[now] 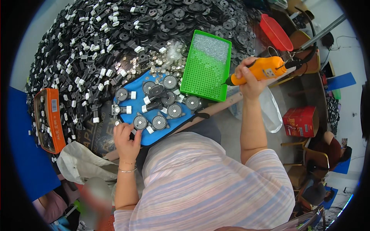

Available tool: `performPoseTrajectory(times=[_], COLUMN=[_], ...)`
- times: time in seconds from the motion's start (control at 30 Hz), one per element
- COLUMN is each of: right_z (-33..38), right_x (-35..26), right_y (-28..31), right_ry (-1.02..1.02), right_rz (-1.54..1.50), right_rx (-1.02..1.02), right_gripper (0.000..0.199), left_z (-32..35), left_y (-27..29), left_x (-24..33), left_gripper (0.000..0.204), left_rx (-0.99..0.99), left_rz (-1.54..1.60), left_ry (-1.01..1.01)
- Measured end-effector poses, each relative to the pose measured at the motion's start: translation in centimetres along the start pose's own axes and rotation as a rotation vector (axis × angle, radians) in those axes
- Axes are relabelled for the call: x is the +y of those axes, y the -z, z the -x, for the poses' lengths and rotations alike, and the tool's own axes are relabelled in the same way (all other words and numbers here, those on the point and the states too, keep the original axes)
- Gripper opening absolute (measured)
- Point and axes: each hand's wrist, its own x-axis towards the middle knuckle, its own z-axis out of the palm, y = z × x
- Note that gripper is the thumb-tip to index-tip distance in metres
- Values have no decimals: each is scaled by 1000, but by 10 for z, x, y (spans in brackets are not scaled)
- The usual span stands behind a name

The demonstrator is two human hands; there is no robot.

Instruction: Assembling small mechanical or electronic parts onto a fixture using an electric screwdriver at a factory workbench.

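Note:
My left hand is at the near left edge of a blue mat, its thumb and fingertips closed on the rim of a black caster with a grey hub. Several like casters lie on the mat, some showing white end pieces; another caster sits just right of the held one. Raised on the right, my right hand grips an orange electric screwdriver. Its dark tip points left over the edge of a green tray, which has a perforated bottom and many small silvery screws toward its far end.
Black brackets with white ends and black discs are heaped beyond the mat. Small metal rings lie beside the tray. An orange-rimmed box stands left, a red basin far right. Another person sits at right.

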Motion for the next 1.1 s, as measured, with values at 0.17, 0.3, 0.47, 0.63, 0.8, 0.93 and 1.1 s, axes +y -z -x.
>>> performPoseTrajectory(times=[0.17, 0.3, 0.47, 0.63, 0.8, 0.93, 1.1], right_z=[-2, -2, 10, 40, 48, 54, 59], right_x=[-1, -15, -19, 7, 21, 29, 33], right_y=[-6, -22, -84, -155, -196, -206, -207], right_ry=[-5, 30, 6, -136, -101, -172, -210], right_rz=[54, -47, -230, -269, -222, -239, -255], right_rx=[35, -38, -352, -615, -737, -737, -720], right_gripper=[24, 21, 23, 26, 25, 24, 24], left_z=[0, 1, 0, 1, 2, 2, 2], left_y=[2, 4, -1, -1, -1, -1, 1], left_x=[-2, 0, -1, -4, -7, -10, -9], left_gripper=[21, 21, 21, 24, 24, 24, 23], left_rx=[17, 21, 31, 24, 37, 32, 26], left_rz=[19, 9, 9, 11, 36, 44, 46], left_ry=[2, 22, 4, 20, 27, 28, 38])
